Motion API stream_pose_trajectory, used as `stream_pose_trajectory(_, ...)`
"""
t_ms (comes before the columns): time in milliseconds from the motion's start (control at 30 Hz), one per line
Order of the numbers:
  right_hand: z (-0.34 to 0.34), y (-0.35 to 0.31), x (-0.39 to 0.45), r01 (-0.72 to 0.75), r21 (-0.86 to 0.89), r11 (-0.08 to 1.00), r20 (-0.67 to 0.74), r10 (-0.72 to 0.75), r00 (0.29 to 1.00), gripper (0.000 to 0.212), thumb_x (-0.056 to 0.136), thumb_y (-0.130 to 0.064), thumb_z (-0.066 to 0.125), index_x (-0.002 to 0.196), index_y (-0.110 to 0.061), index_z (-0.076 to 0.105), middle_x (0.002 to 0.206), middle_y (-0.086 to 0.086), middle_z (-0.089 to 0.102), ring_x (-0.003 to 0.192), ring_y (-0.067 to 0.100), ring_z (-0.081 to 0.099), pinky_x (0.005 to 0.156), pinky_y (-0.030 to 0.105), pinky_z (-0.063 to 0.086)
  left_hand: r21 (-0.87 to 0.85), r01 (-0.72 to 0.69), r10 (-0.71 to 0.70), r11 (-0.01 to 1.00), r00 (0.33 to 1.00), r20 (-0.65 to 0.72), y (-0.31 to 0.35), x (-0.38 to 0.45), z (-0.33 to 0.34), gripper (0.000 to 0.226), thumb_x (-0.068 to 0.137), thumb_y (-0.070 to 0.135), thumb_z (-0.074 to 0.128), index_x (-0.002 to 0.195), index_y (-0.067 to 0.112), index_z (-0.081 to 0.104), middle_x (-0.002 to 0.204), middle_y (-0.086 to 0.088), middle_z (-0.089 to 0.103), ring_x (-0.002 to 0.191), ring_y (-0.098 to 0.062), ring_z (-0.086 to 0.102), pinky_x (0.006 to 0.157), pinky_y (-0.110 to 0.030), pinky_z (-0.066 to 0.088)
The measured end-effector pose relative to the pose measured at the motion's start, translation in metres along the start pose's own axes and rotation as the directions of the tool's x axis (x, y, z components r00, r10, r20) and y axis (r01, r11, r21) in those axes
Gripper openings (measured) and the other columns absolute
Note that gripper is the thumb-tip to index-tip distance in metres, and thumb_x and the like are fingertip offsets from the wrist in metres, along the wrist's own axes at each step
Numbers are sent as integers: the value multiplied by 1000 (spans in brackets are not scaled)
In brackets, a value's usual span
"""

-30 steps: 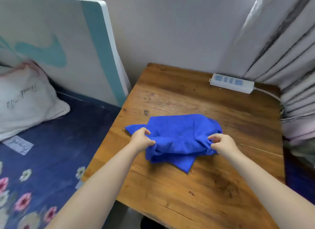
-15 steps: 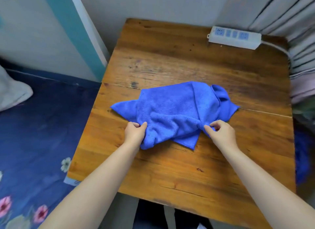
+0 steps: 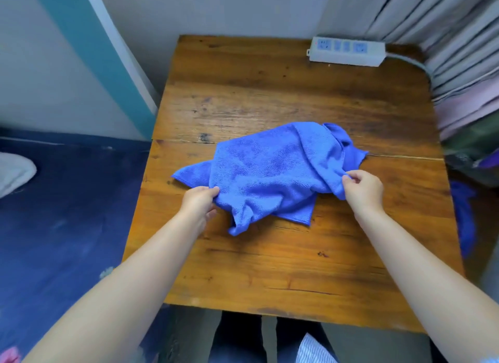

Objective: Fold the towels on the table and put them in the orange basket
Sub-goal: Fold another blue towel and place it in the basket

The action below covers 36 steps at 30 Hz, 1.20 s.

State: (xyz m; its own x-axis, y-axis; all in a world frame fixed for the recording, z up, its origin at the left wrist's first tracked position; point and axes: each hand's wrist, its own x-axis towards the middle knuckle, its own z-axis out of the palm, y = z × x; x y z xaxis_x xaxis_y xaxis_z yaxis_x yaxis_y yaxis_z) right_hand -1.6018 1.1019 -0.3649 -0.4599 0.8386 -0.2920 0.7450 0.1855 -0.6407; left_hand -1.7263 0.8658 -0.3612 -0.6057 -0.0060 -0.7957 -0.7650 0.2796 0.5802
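My left hand (image 3: 198, 203) and right hand (image 3: 361, 187) each pinch an edge of the rumpled blue towel (image 3: 270, 168), which sags between them onto the table (image 3: 270, 268).

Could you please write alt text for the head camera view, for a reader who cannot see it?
A person's left hand and right hand pinch the near edge of a crumpled blue microfibre towel lying on a worn wooden table. A white power strip sits at the table's far right corner, beside grey curtains.
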Motion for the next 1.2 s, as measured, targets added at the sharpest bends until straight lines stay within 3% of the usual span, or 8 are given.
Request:
stream_pose_trajectory(167,-22,-12,1,-6,-8,1000,-97,5,995,23,91,-9,49,105,3,64,110,22,65,104,35,57,89,34,42,78,-119,123,990,991,-44,19,-9,-12,26,94,14,53,68,14,50,64,-1,42,55,-13,34,53,-22,28)
stream_pose_trajectory(300,-46,-22,7,-40,-45,998,-121,35,992,22,89,-10,50,101,-2,67,105,22,67,101,39,60,89,39,47,74,-198,205,977,973,-109,47,-17,-23,24,94,12,52,114,0,60,59,-5,41,43,-11,40,40,-16,34)
stream_pose_trajectory(400,-65,-38,11,-93,37,995,-189,98,977,20,86,-11,52,95,-7,69,104,22,65,99,41,59,85,50,51,72,-296,303,952,945,-123,74,-26,-31,20,95,11,50,104,-2,62,62,-10,46,43,-12,43,48,-18,37)
stream_pose_trajectory(633,-120,-106,3,7,198,980,-274,49,960,24,92,-7,43,106,-4,62,91,6,54,73,27,54,36,15,45,-74,-513,507,855,858,-83,136,-72,-32,18,98,7,42,82,8,51,65,-2,44,46,-5,50,38,-7,44)
stream_pose_trajectory(833,-159,-172,9,141,331,933,-289,-42,956,24,90,-1,39,74,-14,52,60,4,49,27,3,51,25,10,35,-260,-575,574,775,814,-88,194,-108,-35,30,95,0,36,70,13,47,72,-2,52,61,-10,53,44,-8,48)
stream_pose_trajectory(967,-170,-218,21,192,425,885,-265,-81,961,29,89,3,39,68,-14,48,64,-4,45,50,13,51,50,20,52,-307,-610,605,731,787,-122,231,-124,-34,32,93,-4,38,67,13,44,71,-1,51,56,-6,57,50,-11,48)
stream_pose_trajectory(1100,-174,-258,34,227,485,844,-234,-124,964,31,89,5,37,66,-14,45,69,2,49,56,16,52,44,15,51,-389,-583,578,713,803,-144,264,-131,-33,33,91,2,50,61,10,41,64,-4,44,55,-13,48,39,-10,46)
stream_pose_trajectory(1200,-182,-298,43,348,362,865,-275,-258,926,20,87,2,36,82,-5,54,81,12,56,77,35,58,75,42,54,-398,-574,552,716,814,-181,294,-129,-39,36,91,4,54,59,10,39,64,-4,42,56,-14,45,33,-10,43)
